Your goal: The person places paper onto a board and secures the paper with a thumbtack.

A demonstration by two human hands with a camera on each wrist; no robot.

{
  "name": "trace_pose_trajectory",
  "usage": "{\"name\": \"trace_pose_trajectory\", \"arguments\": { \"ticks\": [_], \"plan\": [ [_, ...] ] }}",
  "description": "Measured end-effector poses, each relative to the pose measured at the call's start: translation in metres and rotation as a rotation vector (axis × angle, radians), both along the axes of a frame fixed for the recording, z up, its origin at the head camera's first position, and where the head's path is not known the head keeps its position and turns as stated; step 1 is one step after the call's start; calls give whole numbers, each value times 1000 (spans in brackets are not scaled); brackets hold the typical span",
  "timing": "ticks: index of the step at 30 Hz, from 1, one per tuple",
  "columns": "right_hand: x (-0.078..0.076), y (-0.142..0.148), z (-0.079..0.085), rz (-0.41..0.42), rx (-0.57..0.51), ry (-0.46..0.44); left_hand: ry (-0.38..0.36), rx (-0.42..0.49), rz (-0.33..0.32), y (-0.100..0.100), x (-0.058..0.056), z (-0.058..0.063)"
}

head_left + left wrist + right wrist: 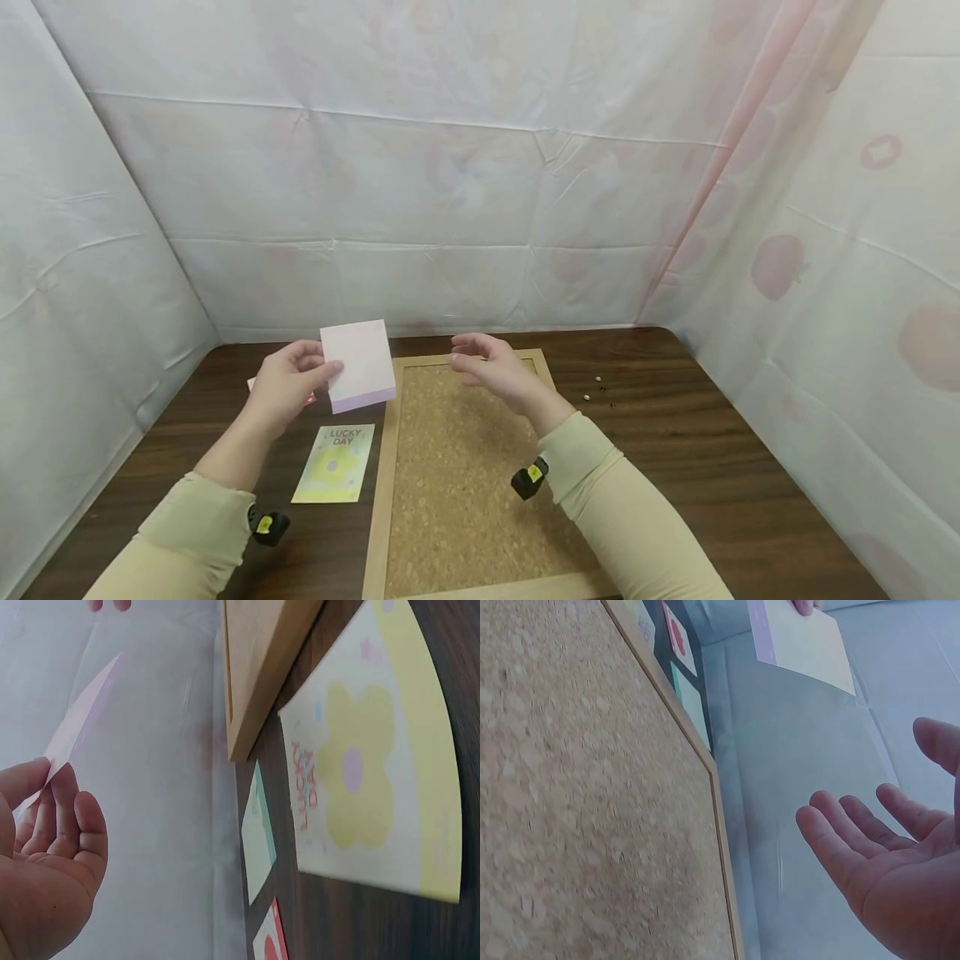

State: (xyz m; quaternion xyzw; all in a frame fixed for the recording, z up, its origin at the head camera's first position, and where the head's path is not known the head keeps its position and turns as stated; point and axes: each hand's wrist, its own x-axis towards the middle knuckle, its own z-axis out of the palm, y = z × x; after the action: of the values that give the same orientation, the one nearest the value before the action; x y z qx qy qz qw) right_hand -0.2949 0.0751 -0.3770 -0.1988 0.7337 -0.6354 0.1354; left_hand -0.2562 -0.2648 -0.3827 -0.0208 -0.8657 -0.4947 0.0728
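My left hand [287,382] pinches a pale pink card [360,360] with a purple band along its lower edge, thumb on the front. The card is raised above the table, beside the cork board's upper left corner. In the left wrist view the card [81,716] appears nearly edge-on, with the other fingers loosely curled behind it. My right hand [501,377] hovers over the upper part of the wood-framed cork board [457,483], holding nothing. Its fingers [840,840] are relaxed and spread from the thumb in the right wrist view.
A yellow flower card reading "LUCKY DAY" [334,467] lies left of the board. Behind it are a green-edged card [259,836] and a red-edged card [268,937]. Several tiny pieces [587,397] lie right of the board. Pale curtains [450,192] surround the dark wooden table [720,483].
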Motion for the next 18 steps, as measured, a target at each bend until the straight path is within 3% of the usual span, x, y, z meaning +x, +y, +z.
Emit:
{"name": "trace_pose_trajectory", "arguments": {
  "ticks": [11,18],
  "plan": [
    [-6,20,0,-60,30,21,-8,44,-66,33,-14,-11],
    [-11,34,-3,-90,50,37,-66,23,-72,55,-22,-15]
  ]
}}
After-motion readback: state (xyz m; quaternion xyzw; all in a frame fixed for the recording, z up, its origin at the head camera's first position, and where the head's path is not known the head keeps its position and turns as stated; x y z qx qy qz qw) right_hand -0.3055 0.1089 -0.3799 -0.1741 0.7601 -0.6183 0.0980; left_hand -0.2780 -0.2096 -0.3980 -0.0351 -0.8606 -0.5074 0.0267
